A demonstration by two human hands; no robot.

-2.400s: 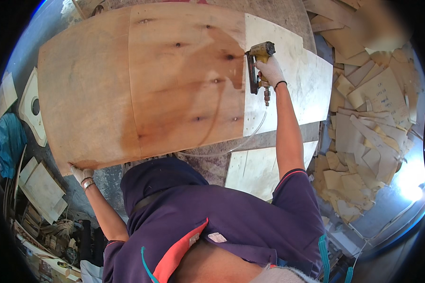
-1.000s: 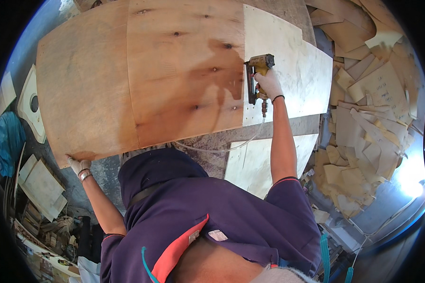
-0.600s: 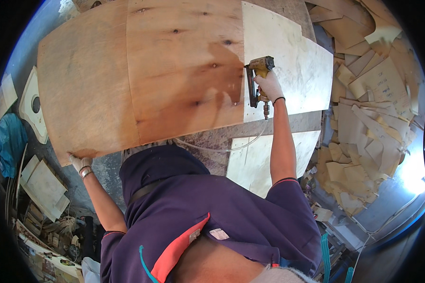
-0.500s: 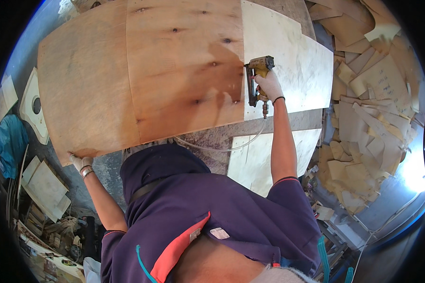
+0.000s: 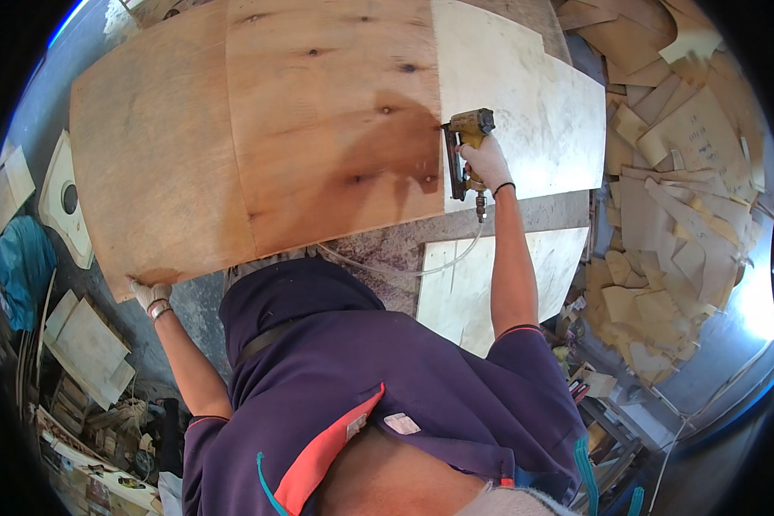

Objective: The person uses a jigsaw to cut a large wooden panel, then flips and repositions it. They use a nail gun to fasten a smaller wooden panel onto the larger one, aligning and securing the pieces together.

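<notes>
My right hand (image 5: 488, 163), in a white glove, is wrapped round the grip of a yellow and black air nail gun (image 5: 470, 123). The gun's nose lies at the seam between the brown plywood (image 5: 327, 129) and a pale white panel (image 5: 516, 112); whether it touches the surface I cannot tell. A clear air hose (image 5: 404, 273) curves from the fitting under its handle toward my waist. At the near left corner of the plywood, my gloved left hand (image 5: 152, 295) grips the edge, its thumb on top and the other fingers mostly hidden.
Another pale board (image 5: 456, 288) lies lower, beyond my right side. Thin offcuts (image 5: 662, 215) are heaped along the right. To the left are a white board with a round hole (image 5: 67, 202), a blue plastic bag (image 5: 24, 271) and loose panels (image 5: 86, 348) on the floor.
The nail gun and my right hand have come slightly nearer to me along the seam. My left hand keeps its hold on the plywood corner.
</notes>
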